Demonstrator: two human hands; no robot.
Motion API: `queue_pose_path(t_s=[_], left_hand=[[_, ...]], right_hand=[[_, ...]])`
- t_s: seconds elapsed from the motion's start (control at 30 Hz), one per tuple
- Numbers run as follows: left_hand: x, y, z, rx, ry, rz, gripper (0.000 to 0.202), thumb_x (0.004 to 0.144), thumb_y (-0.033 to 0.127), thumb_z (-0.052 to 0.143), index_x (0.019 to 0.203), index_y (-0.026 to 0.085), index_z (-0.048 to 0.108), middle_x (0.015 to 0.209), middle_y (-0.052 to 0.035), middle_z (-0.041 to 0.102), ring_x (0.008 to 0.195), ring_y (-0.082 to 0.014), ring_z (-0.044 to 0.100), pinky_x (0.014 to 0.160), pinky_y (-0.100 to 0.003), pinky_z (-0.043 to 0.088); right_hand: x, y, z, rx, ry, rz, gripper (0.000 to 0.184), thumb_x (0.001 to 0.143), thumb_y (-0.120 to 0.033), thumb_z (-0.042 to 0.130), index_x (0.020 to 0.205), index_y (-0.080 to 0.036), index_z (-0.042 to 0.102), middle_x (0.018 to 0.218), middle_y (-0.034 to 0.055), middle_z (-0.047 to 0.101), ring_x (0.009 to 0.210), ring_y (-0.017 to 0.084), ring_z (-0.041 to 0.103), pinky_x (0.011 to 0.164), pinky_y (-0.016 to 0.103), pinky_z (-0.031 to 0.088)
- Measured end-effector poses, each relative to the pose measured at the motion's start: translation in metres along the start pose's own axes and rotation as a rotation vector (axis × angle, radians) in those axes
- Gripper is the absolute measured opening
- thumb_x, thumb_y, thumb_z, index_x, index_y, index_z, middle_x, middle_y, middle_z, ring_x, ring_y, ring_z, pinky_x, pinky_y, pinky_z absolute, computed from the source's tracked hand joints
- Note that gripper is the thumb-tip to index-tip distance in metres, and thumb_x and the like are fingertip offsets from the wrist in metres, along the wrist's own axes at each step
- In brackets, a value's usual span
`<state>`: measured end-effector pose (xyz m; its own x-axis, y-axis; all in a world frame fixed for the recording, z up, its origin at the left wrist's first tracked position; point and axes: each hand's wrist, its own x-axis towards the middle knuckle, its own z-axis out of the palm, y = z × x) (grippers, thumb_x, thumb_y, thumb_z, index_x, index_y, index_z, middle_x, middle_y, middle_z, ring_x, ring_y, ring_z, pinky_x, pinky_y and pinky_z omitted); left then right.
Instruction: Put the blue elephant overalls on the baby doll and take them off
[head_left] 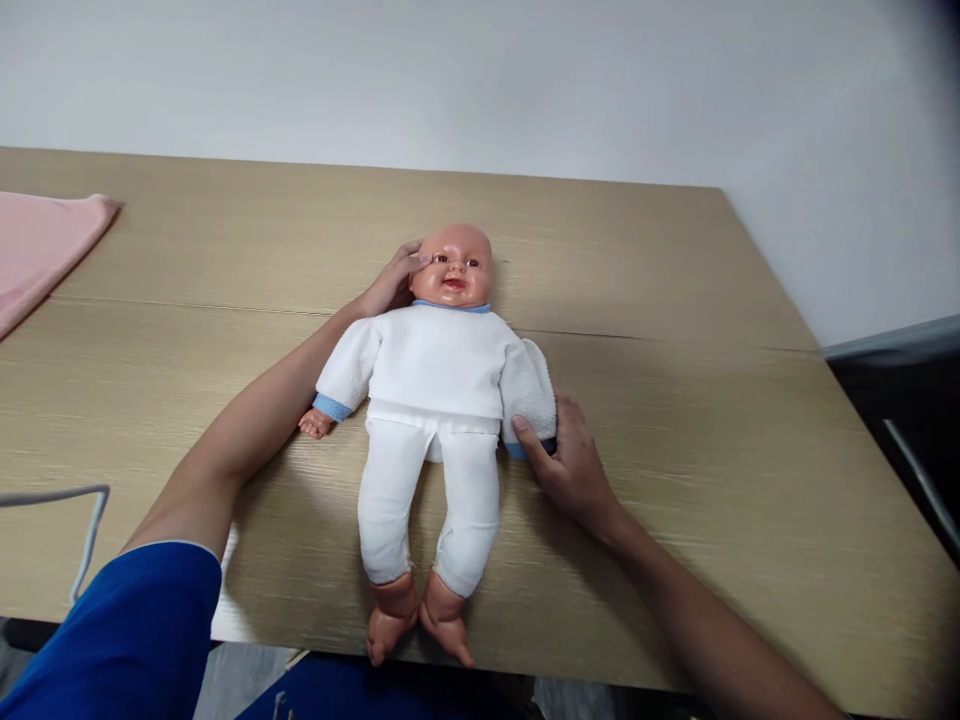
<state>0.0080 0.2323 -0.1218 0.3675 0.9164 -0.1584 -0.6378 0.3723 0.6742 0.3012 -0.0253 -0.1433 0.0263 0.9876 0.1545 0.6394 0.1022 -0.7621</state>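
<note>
A baby doll (437, 365) lies on its back on the wooden table, head away from me and bare feet near the front edge. It wears a white fleece top with blue trim and white trousers. My left hand (394, 280) cups the side of the doll's head, its fingers partly hidden behind it. At the doll's other side, my right hand (566, 455) is closed around the cuff of the white sleeve (529, 400), thumb on top. That sleeve's end and the doll's hand in it are covered by my fingers. The doll's other hand (316, 423) shows beyond its blue cuff.
A pink cloth (45, 245) lies at the table's far left. A white cable or thin bar (94, 525) bends near the left front edge. The wooden table (675, 270) meets a pale wall at the back. A dark object (900, 400) stands beyond its right edge.
</note>
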Motion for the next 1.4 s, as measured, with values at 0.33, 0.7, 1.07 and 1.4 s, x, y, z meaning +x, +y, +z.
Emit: queue_pose_path(t_s=[0.33, 0.7, 1.07, 1.4], left_hand=[[0.008, -0.005, -0.009, 0.186, -0.015, 0.064, 0.047, 0.103, 0.053, 0.086, 0.140, 0.026, 0.075, 0.126, -0.0086, 0.089, 0.162, -0.0387, 0.065, 0.144, -0.052, 0.035], [0.009, -0.002, -0.022, 0.323, -0.113, 0.077, 0.066, 0.095, 0.055, 0.097, 0.145, 0.026, 0.064, 0.153, -0.0122, 0.081, 0.169, -0.0404, 0.063, 0.147, -0.055, 0.038], [0.008, -0.003, -0.021, 0.372, -0.119, 0.112, 0.067, 0.097, 0.059, 0.098, 0.145, 0.026, 0.063, 0.152, -0.0105, 0.079, 0.172, -0.0403, 0.059, 0.148, -0.057, 0.037], [0.001, -0.002, -0.015, 0.410, -0.127, 0.130, 0.060, 0.103, 0.061, 0.093, 0.142, 0.025, 0.065, 0.156, -0.0136, 0.076, 0.172, -0.0415, 0.057, 0.148, -0.060, 0.038]], right_hand=[[0.000, 0.000, 0.000, -0.001, -0.006, 0.003, 0.071, 0.111, -0.081, 0.064, 0.155, -0.026, 0.066, 0.145, 0.0205, 0.079, 0.135, 0.045, 0.072, 0.123, 0.067, 0.057], [0.001, 0.005, 0.000, -0.016, -0.001, -0.046, 0.072, 0.113, -0.082, 0.063, 0.157, -0.025, 0.064, 0.146, 0.0206, 0.079, 0.133, 0.044, 0.073, 0.121, 0.068, 0.059], [0.002, 0.010, 0.002, -0.029, 0.005, -0.074, 0.069, 0.114, -0.080, 0.064, 0.155, -0.025, 0.066, 0.139, 0.0189, 0.079, 0.129, 0.044, 0.074, 0.116, 0.066, 0.061], [0.005, 0.015, 0.004, -0.058, 0.019, -0.108, 0.071, 0.114, -0.082, 0.061, 0.156, -0.024, 0.065, 0.138, 0.0207, 0.079, 0.127, 0.043, 0.074, 0.114, 0.065, 0.061]])
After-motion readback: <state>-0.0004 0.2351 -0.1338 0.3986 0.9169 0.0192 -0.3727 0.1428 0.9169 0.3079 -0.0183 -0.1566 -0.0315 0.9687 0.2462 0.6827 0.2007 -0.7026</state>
